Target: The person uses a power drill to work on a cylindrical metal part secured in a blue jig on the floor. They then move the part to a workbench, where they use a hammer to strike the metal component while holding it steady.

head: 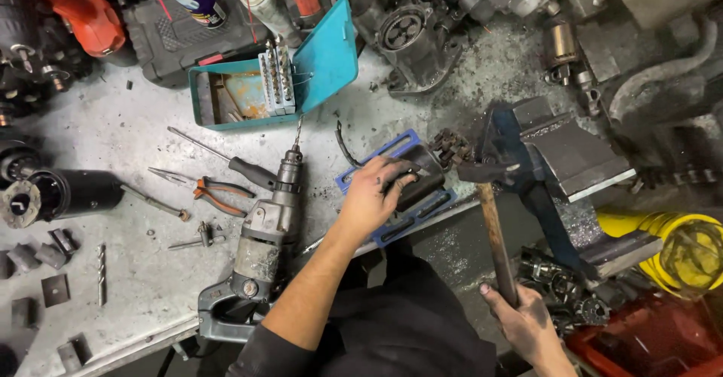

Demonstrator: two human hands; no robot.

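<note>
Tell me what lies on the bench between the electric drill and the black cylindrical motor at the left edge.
In the head view, between the electric drill and the black motor lie orange-handled pliers, a black-handled screwdriver and a long bolt on the grey bench.

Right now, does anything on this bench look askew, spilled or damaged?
Yes. Metal filings are strewn over the bench top beside the vise. The blue tray under the left hand juts past the bench edge. A loose drill bit lies apart from the open teal bit case. The right hand holds a hammer.
</note>
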